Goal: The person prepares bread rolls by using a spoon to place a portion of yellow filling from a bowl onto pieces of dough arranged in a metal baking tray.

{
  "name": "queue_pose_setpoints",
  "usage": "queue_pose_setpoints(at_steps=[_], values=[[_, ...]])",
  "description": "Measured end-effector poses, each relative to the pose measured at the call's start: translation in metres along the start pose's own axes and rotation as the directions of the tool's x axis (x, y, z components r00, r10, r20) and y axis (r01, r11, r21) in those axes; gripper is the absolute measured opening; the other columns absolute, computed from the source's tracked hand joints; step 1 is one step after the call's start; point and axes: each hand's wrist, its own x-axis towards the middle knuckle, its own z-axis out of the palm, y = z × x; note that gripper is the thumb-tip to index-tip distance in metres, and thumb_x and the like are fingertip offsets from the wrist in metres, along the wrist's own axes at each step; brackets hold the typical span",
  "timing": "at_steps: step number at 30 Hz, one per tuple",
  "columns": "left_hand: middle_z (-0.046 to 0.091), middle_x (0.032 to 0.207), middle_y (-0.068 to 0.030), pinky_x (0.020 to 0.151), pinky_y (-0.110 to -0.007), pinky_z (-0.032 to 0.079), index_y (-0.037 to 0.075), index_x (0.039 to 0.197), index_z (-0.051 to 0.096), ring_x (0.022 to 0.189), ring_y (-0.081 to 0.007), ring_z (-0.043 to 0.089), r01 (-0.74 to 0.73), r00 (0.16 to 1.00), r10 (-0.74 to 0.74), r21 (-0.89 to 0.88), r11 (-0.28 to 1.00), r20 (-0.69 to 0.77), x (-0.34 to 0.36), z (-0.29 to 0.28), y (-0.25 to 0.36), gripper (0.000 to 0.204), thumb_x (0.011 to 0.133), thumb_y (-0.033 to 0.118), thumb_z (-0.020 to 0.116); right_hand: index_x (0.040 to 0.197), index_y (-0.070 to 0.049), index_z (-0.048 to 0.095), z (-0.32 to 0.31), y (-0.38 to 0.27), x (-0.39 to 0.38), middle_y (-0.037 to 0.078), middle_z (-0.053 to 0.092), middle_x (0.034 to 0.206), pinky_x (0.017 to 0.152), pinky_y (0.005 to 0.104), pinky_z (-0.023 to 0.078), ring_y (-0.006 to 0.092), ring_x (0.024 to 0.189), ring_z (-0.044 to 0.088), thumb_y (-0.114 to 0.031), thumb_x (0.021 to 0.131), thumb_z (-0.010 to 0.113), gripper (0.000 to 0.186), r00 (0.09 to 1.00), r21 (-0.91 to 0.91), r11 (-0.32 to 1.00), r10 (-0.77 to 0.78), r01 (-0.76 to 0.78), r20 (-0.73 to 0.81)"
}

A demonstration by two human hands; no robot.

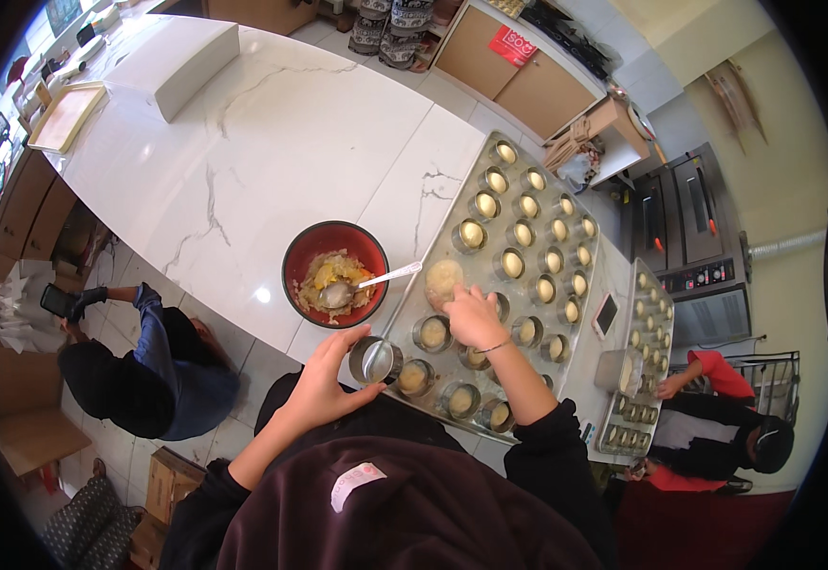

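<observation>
Presently, the left forearm rises from the lower left in a dark sleeve, and the left hand (333,373) is turned toward the right, with the thumb low and the other fingers arched above. These fingers are rather wide, because they hold a metal ring (394,362) by its outside wall. The ring is tilted, just beside the near left corner of a large metal tray (476,264).

From the lower right, the right forearm crosses over the tray, its wrist carrying a thin bracelet (498,346). The right hand (476,316) points forward and slightly left, back side up. Its fingers are narrow, set near together, and they reach the near edge of a flat round dough disc (444,278), which lies directly on the tray. If they pinch it or only press it, I cannot tell.

Around this hand, many smaller dough pieces (472,233) sit inside rings on the tray. To the left, on the white surface (338,142), a red bowl (329,235) contains a yellowish mixture and a spoon (390,275).
</observation>
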Motion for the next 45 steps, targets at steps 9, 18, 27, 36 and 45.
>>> queue_pose_setpoints(at_steps=[9,18,27,36,45], values=[[0.052,0.109,-0.0135,0.084,-0.034,0.043,0.003,0.119,0.043,0.099,-0.0251,0.053,-0.017,1.0,0.017,0.0,1.0,0.001,-0.001,-0.001,0.002,0.068,0.06,0.013,0.075,0.085,-0.016,0.066,0.003,0.004,0.009,0.009,0.047,0.101,0.083,0.0479,0.029,0.0278,0.096,0.042,-0.008,0.073,0.047,0.024,0.999,0.048,0.999,0.009,-0.007,-0.035],[0.052,0.109,-0.0138,0.083,-0.034,0.044,0.003,0.119,0.043,0.099,-0.0252,0.053,0.004,1.0,-0.004,-0.016,1.0,-0.005,0.0,0.0,0.0,0.068,0.06,0.013,0.075,0.094,-0.02,0.065,0.002,0.008,0.014,0.007,0.046,0.098,0.08,0.0461,0.03,0.0265,0.092,0.043,-0.008,0.077,0.044,0.029,0.999,-0.005,1.0,-0.004,0.003,-0.033],[0.052,0.108,-0.0134,0.084,-0.034,0.043,0.003,0.119,0.043,0.099,-0.0251,0.053,0.026,1.0,-0.026,-0.017,1.0,0.006,-0.002,0.0,0.0,0.068,0.06,0.013,0.075,0.078,-0.014,0.059,0.016,0.03,0.019,0.002,0.045,0.085,0.073,0.0378,0.029,0.0218,0.087,0.043,-0.035,0.056,0.075,0.034,0.889,0.175,0.984,0.114,-0.039,-0.443],[0.052,0.11,-0.0136,0.085,-0.034,0.042,0.002,0.119,0.043,0.101,-0.0252,0.052,0.034,0.999,-0.034,-0.023,0.999,-0.012,-0.002,-0.001,-0.001,0.068,0.06,0.012,0.075,0.072,-0.015,0.053,0.011,0.045,0.025,0.001,0.046,0.085,0.073,0.038,0.031,0.0224,0.088,0.046,-0.037,0.057,0.076,0.035,0.859,0.269,0.95,0.266,-0.157,-0.437],[0.052,0.109,-0.013,0.084,-0.033,0.043,0.003,0.118,0.044,0.1,-0.0245,0.052,0.047,0.999,-0.047,-0.013,0.999,0.0,0.0,-0.002,0.003,0.066,0.06,0.013,0.075,0.074,-0.019,0.066,0.021,0.04,0.006,-0.002,0.047,0.081,0.074,0.0377,0.03,0.0199,0.085,0.044,-0.023,0.062,0.071,0.013,0.908,0.235,0.971,0.057,0.047,-0.416]])
